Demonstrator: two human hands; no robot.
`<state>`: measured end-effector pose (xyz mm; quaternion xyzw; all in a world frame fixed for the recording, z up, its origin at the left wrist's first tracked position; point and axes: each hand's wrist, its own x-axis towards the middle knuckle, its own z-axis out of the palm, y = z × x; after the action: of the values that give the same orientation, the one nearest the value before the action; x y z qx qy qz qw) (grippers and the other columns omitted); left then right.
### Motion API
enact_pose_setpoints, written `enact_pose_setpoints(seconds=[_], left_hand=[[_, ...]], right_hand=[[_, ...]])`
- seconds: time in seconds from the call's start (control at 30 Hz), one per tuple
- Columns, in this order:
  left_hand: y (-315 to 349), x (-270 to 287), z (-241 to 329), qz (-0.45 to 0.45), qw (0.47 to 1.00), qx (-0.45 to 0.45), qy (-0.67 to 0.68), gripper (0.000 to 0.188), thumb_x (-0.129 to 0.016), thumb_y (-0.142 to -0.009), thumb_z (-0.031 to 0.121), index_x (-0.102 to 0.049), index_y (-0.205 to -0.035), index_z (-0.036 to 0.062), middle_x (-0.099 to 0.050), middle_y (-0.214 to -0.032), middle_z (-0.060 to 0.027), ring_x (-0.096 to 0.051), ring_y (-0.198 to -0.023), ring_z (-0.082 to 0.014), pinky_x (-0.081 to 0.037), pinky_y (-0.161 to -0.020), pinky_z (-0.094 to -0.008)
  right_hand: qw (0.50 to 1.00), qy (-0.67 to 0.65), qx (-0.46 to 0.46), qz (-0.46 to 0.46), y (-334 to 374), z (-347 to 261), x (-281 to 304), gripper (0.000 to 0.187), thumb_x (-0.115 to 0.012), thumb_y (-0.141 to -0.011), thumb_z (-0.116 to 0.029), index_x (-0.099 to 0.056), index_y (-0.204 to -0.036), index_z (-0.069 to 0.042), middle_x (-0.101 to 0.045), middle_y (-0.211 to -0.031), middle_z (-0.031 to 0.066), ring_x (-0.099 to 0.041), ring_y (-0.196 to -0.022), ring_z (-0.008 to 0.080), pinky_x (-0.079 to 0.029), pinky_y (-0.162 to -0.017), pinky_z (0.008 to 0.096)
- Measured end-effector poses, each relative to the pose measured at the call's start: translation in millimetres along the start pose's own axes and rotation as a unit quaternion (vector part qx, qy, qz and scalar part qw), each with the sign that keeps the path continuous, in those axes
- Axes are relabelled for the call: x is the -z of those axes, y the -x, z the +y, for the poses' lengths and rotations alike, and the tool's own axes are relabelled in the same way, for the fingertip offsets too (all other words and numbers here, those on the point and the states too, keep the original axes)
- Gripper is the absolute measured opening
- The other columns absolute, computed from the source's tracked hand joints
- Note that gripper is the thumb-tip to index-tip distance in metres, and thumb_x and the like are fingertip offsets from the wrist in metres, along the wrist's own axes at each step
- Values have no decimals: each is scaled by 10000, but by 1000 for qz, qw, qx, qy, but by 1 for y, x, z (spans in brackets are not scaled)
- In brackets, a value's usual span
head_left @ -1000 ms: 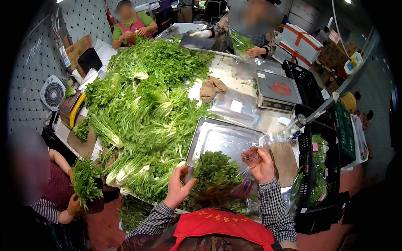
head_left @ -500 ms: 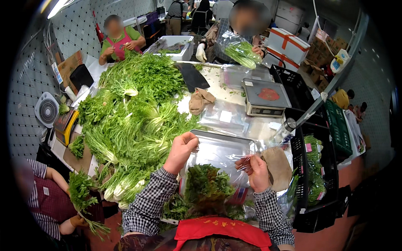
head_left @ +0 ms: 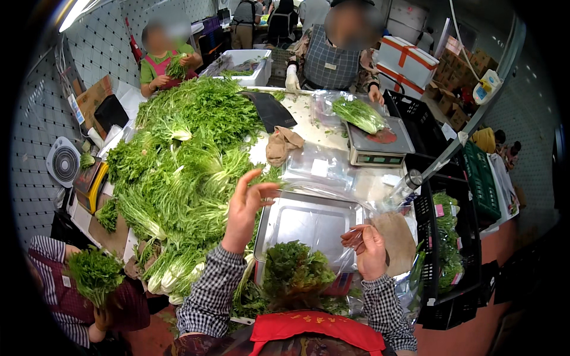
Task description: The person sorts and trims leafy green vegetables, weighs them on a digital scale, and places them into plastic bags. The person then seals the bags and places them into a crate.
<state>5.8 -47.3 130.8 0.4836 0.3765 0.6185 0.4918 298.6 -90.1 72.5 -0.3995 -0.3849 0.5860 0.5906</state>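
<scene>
My left hand (head_left: 244, 207) is raised over the near left of a shiny metal tray (head_left: 309, 216), fingers apart and holding nothing. Over the tray's right side, my right hand (head_left: 367, 248) is closed, its fingers pinching a thin, clear plastic bag (head_left: 350, 240); the bag's full outline is hard to make out. A bunch of dark green, red-tinged leafy lettuce (head_left: 295, 267) is at the tray's near edge, close to my red apron. A brown cloth (head_left: 395, 240) lies just right of my right hand.
Frisée-like greens (head_left: 184, 160) heap on the left. Beyond the tray are flat plastic bags (head_left: 314, 166) and a scale (head_left: 380, 148) with bagged greens (head_left: 359, 114). Black crates (head_left: 442, 237) line the right, beside a clear bottle (head_left: 407, 185). Co-workers (head_left: 332, 59) stand opposite and at left.
My left hand has let go of the plastic and moved left and up, opening. Opposite, a co-worker has put bagged greens on the scale. The left co-worker's greens have been raised upright.
</scene>
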Motion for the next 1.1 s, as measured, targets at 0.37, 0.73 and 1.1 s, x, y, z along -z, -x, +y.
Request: enact_pose_setpoints(seconds=[0.37,0.73,1.1], left_hand=[[66,-4,-49,3,998,58,-15,31,-559,-913,-4,-552,-943,1,-650,-855,-59,-631,-820,-122,-523,-780,-280],[50,-4,-33,-22,995,74,-57,80,-600,-934,68,-589,-965,-6,-583,-807,-3,-581,-738,-77,-494,-679,-233],[18,-7,-11,-4,991,32,-132,105,-611,-918,98,-589,-898,-2,-547,-721,15,-504,-682,-65,-434,-641,-233]], right_hand=[[1000,17,8,-8,4,4,-2,414,-459,-1037,-350,-558,-1189,22,-691,-1001,181,-672,-893,227,-536,-817,340],[987,61,-136,-56,56,50,5,291,-568,-999,-177,-649,-1152,57,-691,-1066,83,-642,-962,142,-496,-882,268],[995,21,-99,-17,48,47,-3,181,-562,-996,-149,-634,-1032,13,-694,-923,96,-652,-830,149,-530,-775,279]])
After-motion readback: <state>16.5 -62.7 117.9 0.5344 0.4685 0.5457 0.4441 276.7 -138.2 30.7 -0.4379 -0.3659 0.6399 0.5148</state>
